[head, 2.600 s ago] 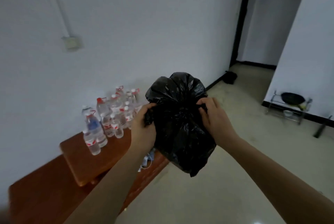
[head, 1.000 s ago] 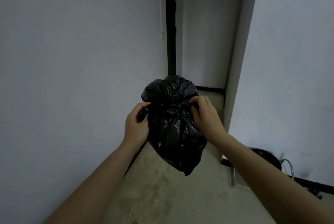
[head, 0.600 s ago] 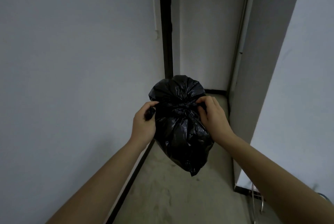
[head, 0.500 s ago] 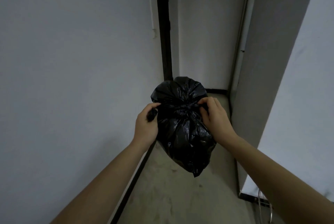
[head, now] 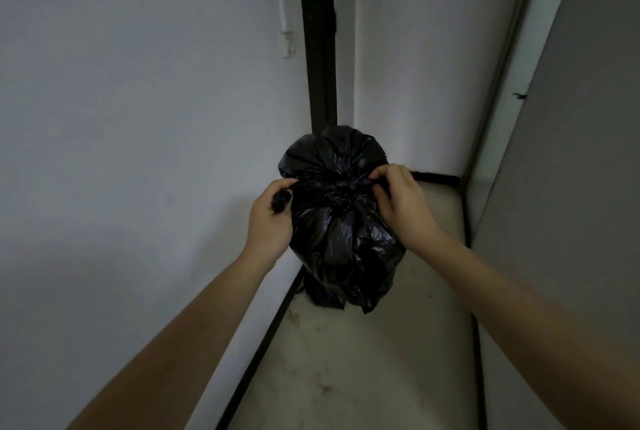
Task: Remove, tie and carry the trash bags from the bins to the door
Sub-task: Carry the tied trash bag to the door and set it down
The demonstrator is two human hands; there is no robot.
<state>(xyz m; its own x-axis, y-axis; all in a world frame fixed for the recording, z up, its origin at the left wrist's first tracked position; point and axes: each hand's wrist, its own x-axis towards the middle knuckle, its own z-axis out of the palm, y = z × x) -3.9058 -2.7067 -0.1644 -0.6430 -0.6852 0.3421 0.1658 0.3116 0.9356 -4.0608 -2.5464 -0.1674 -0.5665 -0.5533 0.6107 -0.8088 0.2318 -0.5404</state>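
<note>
A full black trash bag (head: 341, 232) hangs in the air in front of me, knotted near its top with the gathered plastic fanned out above the knot. My left hand (head: 270, 221) pinches one end of the knot on the bag's left side. My right hand (head: 401, 204) grips the other end on the right. Behind and below the held bag, a second black bag (head: 322, 296) lies on the floor by the dark door frame (head: 318, 48).
I stand in a narrow corridor with a white wall (head: 138, 117) close on the left and a grey panel (head: 571, 169) on the right. A black skirting strip (head: 256, 350) runs along the pale floor (head: 363, 377).
I have walked from the room with the bottles into the corridor, closer to the dark door frame. Both hands keep the same hold on the bag. The bag on the floor has come into view.
</note>
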